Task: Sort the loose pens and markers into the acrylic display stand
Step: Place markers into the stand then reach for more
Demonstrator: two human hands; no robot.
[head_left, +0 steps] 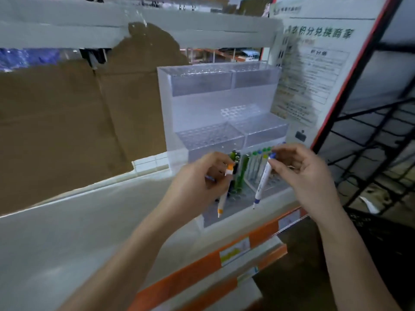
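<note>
Holding one pen in each hand, I am partway through filling the bottom tier of the acrylic display stand; my left hand pinches the orange-capped pen near its cap, barrel hanging tip-down in front of the stand's lower left section; my right hand pinches the blue-capped pen at its top end between thumb and fingertips, its tip pointing down toward the front edge of the lower right section. Something else blue shows inside my left palm, perhaps another pen, but I cannot tell for certain.

Behind the two pens, the lowest tier already carries stock; dark green markers stand on the left, and a row of green-capped pens stands upright to their right; the two upper tiers show only bare holes. The stand sits on a pale shelf with orange price strips along its lip, brown cardboard behind it and a printed notice at the right.

I judge the step in hand to be seating the blue-capped pen; the next move calls for lining its tip over a free hole beside the green-capped row, lowering it straight, then letting go; the orange one would follow on its own side.
</note>
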